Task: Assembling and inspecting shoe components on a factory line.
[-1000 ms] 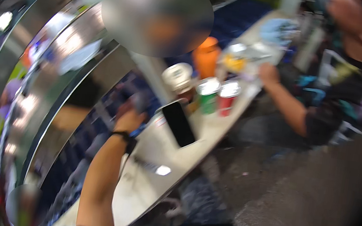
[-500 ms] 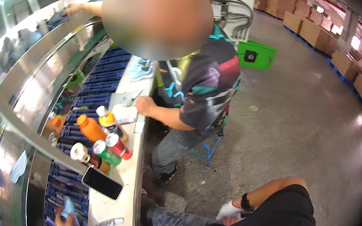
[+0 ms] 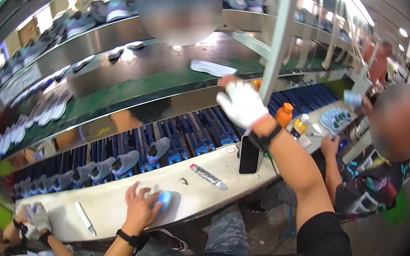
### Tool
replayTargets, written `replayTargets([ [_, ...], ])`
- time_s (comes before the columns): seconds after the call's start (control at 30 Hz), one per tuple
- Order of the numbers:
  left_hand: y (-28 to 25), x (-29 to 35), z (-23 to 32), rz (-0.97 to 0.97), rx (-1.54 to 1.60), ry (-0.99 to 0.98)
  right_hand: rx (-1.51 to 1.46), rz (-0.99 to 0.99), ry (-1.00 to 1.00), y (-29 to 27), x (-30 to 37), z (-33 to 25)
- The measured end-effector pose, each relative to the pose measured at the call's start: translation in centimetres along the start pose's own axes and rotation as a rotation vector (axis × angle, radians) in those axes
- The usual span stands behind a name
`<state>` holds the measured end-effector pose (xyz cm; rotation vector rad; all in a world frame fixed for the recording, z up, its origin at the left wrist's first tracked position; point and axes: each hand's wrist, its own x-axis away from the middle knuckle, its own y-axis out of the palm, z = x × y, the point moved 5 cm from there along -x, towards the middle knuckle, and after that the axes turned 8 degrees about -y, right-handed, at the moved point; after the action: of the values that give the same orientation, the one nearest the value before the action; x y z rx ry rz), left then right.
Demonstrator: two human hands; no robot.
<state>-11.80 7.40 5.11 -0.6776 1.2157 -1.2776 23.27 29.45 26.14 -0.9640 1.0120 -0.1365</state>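
On the smooth, pale table [image 3: 116, 209] lies a flat black phone [image 3: 249, 156]. To its left and nearer, the left hand [image 3: 141, 207], bare, bends its parted fingers beside a rounded, light-blue shoe [image 3: 164, 202], touching it; whether that grip is clamped I cannot tell. Beyond the phone, the right hand [image 3: 242, 103], in a white knit glove, holds its fingers apart, near a flat white sole [image 3: 213, 68]. Left of the phone lie a slender, foil-wrapped tool [image 3: 208, 176] and, farther left, soft grey shoes [image 3: 125, 163] on slatted blue rollers [image 3: 181, 145].
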Motion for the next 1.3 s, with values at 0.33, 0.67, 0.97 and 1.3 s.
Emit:
replayTargets([
  [0.33, 3.1, -1.3, 2.3, -0.076, -0.273, 0.120, -0.077, -0.255, 0.157, 4.9, -8.8, 3.1],
  [0.67, -0.7, 3.8, 4.7, 0.405, 0.667, 0.341, -0.592, 0.490, -0.254, -5.9, 6.7, -16.2],
  [0.97, -2.7, 8.1, 3.9, 0.239, 0.654, -0.044, -1.772, -0.059, 0.629, 4.1, 22.2, -25.2],
  [1.3, -4.1, 8.1, 5.7, 0.159, 0.805, -0.061, -1.410, 0.142, 0.317, 3.5, 21.3, -30.9],
])
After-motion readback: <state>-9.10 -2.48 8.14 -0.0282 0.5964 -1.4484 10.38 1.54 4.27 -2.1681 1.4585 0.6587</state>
